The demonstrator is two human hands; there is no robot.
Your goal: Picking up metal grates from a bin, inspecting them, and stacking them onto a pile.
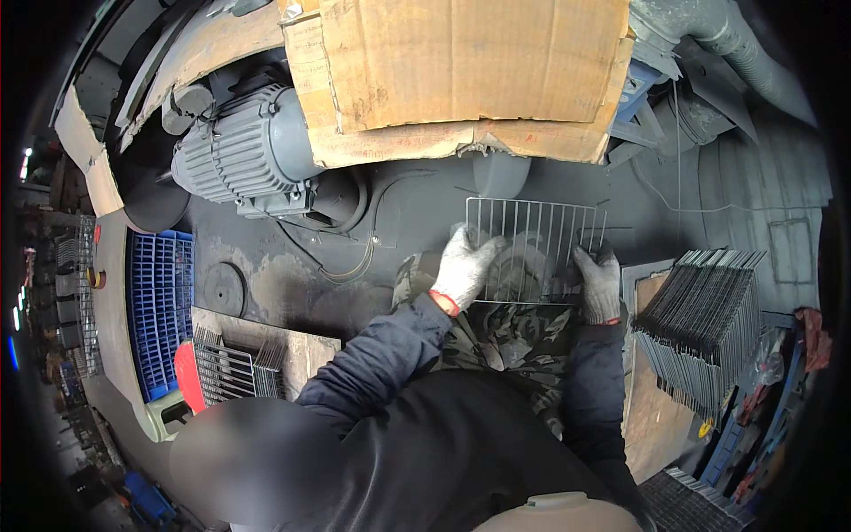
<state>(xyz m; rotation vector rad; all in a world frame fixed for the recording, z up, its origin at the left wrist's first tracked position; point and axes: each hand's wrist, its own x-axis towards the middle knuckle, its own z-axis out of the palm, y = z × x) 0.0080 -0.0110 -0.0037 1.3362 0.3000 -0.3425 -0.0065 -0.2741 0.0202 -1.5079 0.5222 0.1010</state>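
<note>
My left hand (470,268), in a pale knit glove with a red cuff edge, grips the left side of a metal wire rack (534,239). The right hand (599,285), in a similar but dirtier glove, holds the rack's right side. The rack is a frame of thin parallel bars, held in front of me above my camouflage-patterned legs. Beyond its upper edge, a grey rounded machine part (501,176) shows under a cardboard cover.
Cardboard sheets (470,62) cover the machine ahead, with a ribbed grey motor (239,151) to their left. Many wire racks stand stacked (700,324) at right; a smaller batch (244,365) sits at left, near a blue plastic crate (162,310). A grey duct (749,62) curves at upper right.
</note>
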